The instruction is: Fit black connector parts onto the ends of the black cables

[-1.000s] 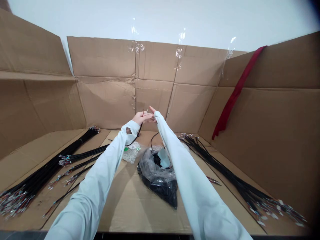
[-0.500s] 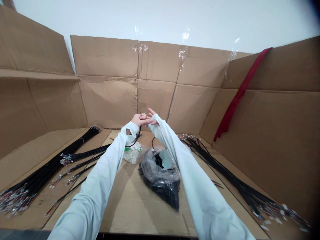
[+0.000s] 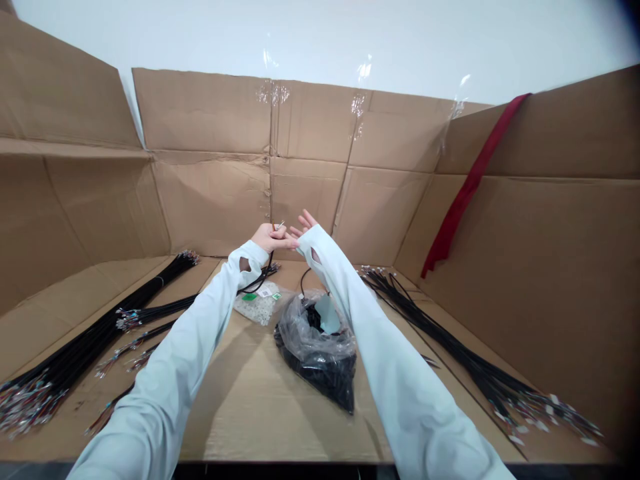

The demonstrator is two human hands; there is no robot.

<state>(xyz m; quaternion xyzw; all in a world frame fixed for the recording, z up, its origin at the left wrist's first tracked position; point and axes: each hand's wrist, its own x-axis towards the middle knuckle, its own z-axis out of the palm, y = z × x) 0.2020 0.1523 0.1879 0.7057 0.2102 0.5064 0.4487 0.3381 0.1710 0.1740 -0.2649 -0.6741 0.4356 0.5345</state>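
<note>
- Left hand point(image 3: 269, 237), centre of the frame: grip closed, thumb and fingers pinching a black cable point(image 3: 271, 261) near its end. Orange and white wire ends point(image 3: 275, 227) project above the fingers.
- The black cable drops from the left hand and curves down beside the left cuff, where the sleeve hides part of it.
- Right hand point(image 3: 306, 221), just right of the left hand: upper fingers raised and fanned apart, lower part at the left fingertips. The cuff hides the thumb side; cannot tell whether anything is pinched there.
- Clear bag of small white pieces point(image 3: 257, 308): below the left hand, green label showing.
- Open plastic bag of black pieces point(image 3: 320, 373): lower centre of the tabletop point(image 3: 280, 433), pale blue sheet point(image 3: 327, 316) in its mouth.
- Large black cable bundle point(image 3: 107, 333): lower left, tied near its far end, smaller bundles point(image 3: 160, 309) beside it.
- Second large cable bundle point(image 3: 445, 339): lower right, running diagonally.
- Red fabric strip point(image 3: 473, 183): upper right, hanging over the cardboard wall point(image 3: 550, 233).
</note>
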